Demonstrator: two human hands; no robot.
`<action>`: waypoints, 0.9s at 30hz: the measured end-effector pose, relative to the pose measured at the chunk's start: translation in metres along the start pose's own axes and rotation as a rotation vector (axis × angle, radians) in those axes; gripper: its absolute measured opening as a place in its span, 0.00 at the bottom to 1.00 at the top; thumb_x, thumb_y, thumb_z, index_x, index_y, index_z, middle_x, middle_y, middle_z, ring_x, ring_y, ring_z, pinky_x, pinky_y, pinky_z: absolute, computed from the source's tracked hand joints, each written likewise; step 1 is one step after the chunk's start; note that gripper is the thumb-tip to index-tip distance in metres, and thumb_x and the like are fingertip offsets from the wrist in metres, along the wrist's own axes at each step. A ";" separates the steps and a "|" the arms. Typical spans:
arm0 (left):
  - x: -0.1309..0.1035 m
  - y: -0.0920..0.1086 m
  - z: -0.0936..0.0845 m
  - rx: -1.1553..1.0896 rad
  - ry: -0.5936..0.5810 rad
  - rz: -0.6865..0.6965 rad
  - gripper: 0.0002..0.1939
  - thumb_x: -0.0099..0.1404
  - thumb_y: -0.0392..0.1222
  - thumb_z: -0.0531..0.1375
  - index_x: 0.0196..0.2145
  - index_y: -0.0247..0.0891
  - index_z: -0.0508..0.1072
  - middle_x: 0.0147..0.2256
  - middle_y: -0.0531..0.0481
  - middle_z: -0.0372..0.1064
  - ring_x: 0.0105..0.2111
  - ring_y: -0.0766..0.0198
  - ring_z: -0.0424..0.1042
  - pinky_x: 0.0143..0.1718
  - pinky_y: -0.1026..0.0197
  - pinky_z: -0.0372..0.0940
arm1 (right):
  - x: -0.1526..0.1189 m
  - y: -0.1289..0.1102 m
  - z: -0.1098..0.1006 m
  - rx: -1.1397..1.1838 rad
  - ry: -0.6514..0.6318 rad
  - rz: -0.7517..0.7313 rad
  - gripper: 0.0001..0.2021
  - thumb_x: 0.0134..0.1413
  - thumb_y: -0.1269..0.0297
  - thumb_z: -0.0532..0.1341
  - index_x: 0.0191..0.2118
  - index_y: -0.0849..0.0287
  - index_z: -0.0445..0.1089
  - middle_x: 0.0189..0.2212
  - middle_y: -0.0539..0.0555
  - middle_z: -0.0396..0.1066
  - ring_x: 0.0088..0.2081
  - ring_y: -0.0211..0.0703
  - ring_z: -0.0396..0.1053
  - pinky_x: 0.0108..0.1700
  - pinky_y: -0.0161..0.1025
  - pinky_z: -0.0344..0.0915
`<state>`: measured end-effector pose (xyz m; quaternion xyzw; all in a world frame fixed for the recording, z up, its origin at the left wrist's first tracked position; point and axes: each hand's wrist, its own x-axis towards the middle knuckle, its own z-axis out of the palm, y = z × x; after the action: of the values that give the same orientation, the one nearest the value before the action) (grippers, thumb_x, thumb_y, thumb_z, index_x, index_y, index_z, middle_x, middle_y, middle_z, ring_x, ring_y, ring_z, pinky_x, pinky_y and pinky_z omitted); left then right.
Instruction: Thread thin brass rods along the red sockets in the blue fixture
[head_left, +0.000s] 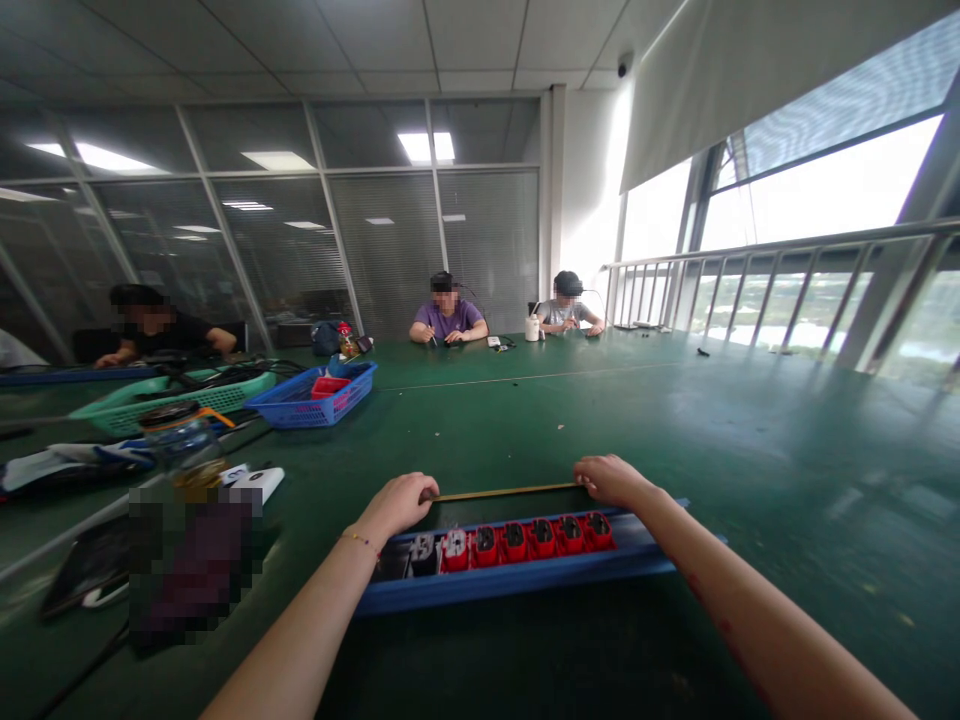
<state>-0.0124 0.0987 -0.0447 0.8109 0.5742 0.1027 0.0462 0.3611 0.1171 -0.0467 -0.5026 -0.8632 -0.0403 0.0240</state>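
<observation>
A thin yellowish strip (510, 492) is stretched between my two hands, just beyond a long blue tray (517, 585). My left hand (401, 500) is closed on its left end, thumb and fingers pinched. At the other end, my right hand (611, 480) has its fingers closed on the strip. Inside the tray stand several red connector blocks (514, 542) with dark tops, one red block with a pale top (455, 549), and a grey-and-black piece (422, 553) at the left. My right forearm passes over the tray's right end.
A blue basket (315, 400) with a red box, a green basket (112, 408) with cables, a lidded jar (180, 440) and a phone (94, 565) lie on the left. Across the table sit people (448, 318), and another person (150, 325) is at far left.
</observation>
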 end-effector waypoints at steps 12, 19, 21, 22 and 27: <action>0.000 0.003 0.000 0.036 -0.004 0.006 0.10 0.52 0.31 0.53 0.29 0.43 0.71 0.30 0.52 0.68 0.32 0.65 0.67 0.33 0.65 0.59 | 0.002 -0.003 0.001 -0.063 0.000 0.013 0.13 0.40 0.75 0.53 0.35 0.57 0.67 0.33 0.53 0.69 0.35 0.43 0.66 0.32 0.34 0.56; 0.000 0.005 0.001 0.053 0.010 0.022 0.10 0.49 0.31 0.53 0.27 0.42 0.70 0.28 0.52 0.65 0.29 0.65 0.65 0.29 0.66 0.57 | -0.004 -0.010 -0.008 -0.051 0.122 0.120 0.08 0.41 0.71 0.53 0.32 0.58 0.64 0.33 0.53 0.65 0.37 0.43 0.62 0.32 0.34 0.53; 0.000 0.005 0.001 0.052 0.020 0.027 0.09 0.49 0.31 0.53 0.25 0.42 0.70 0.27 0.52 0.65 0.29 0.64 0.65 0.29 0.65 0.57 | -0.005 -0.011 -0.009 -0.026 0.152 0.137 0.07 0.43 0.70 0.52 0.31 0.58 0.63 0.32 0.53 0.65 0.37 0.42 0.62 0.32 0.34 0.52; 0.000 0.006 0.000 0.051 0.028 0.028 0.09 0.49 0.31 0.52 0.25 0.41 0.70 0.27 0.52 0.64 0.29 0.64 0.65 0.29 0.65 0.57 | -0.006 -0.010 -0.008 -0.015 0.160 0.137 0.06 0.44 0.70 0.52 0.31 0.58 0.63 0.32 0.53 0.65 0.36 0.42 0.62 0.32 0.33 0.52; -0.002 0.008 -0.004 0.036 0.105 0.019 0.06 0.51 0.33 0.52 0.25 0.40 0.66 0.29 0.51 0.64 0.32 0.63 0.65 0.32 0.64 0.56 | -0.003 -0.005 -0.001 0.068 0.128 0.142 0.07 0.46 0.71 0.51 0.34 0.58 0.61 0.31 0.52 0.66 0.31 0.39 0.64 0.30 0.32 0.52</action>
<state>-0.0063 0.0937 -0.0400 0.8105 0.5699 0.1354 0.0005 0.3585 0.1123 -0.0466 -0.5577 -0.8231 -0.0411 0.0988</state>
